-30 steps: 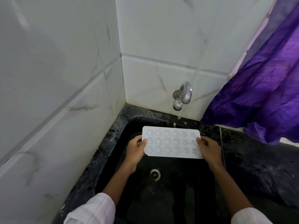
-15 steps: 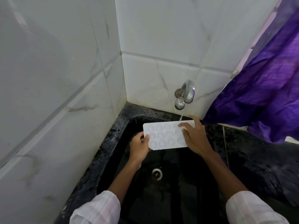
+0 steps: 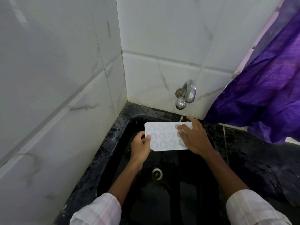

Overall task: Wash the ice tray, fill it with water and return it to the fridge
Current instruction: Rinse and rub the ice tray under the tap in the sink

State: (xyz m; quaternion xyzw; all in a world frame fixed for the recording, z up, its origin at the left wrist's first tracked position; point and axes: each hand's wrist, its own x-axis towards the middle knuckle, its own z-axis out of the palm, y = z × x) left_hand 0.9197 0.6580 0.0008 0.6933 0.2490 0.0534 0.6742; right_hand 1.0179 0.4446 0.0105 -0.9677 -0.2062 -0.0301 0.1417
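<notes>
A white ice tray [image 3: 162, 135] with heart-shaped pockets is held flat over the black sink [image 3: 162, 192], under the chrome tap [image 3: 185, 95]. A thin stream of water [image 3: 181, 118] falls from the tap onto the tray's far right part. My left hand [image 3: 140, 146] grips the tray's left end, thumb on top. My right hand [image 3: 193, 138] lies across the tray's right half with its fingers spread on the pockets, covering that side.
White marble-look tiles form the corner walls to the left and behind. A purple curtain [image 3: 263, 95] hangs at the right over the wet black counter [image 3: 253, 159]. The sink drain [image 3: 157, 173] lies below the tray.
My right hand left the tray's right edge and moved onto its top, fingers over the pockets. The tray shifted slightly back toward the tap; my left hand kept its hold.
</notes>
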